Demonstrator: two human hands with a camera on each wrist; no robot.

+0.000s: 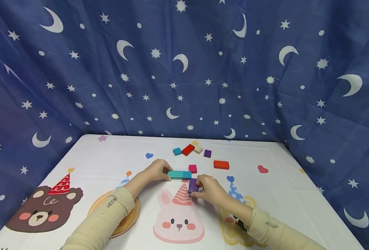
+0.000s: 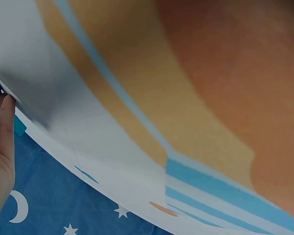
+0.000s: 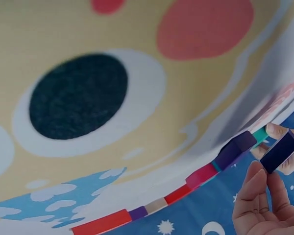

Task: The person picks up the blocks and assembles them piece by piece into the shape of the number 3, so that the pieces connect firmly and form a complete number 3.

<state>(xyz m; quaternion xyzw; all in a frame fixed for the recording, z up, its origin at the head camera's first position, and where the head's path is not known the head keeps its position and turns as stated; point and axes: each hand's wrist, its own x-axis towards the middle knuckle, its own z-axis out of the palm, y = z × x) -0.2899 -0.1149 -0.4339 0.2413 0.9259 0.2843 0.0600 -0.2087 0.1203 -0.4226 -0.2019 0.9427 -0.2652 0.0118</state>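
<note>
In the head view, my left hand (image 1: 157,170) holds the left end of a long teal block (image 1: 175,175), thumb and fingers on either side. A blue block (image 1: 187,175) adjoins its right end. My right hand (image 1: 211,189) pinches a purple block (image 1: 193,185) just below that end. The right wrist view shows the dark purple block (image 3: 279,152) between the thumb and fingers of my right hand (image 3: 267,205), with a second purple block (image 3: 234,149) beside it. In the left wrist view only part of my left hand (image 2: 2,134) appears, at the edge.
A pink block (image 1: 192,168) lies just behind the blue one. Farther back are a blue block (image 1: 177,151), a red block (image 1: 188,150), a beige block (image 1: 198,149) and a small purple block (image 1: 207,153). An orange-red block (image 1: 221,165) lies to the right on the printed tablecloth (image 1: 244,152).
</note>
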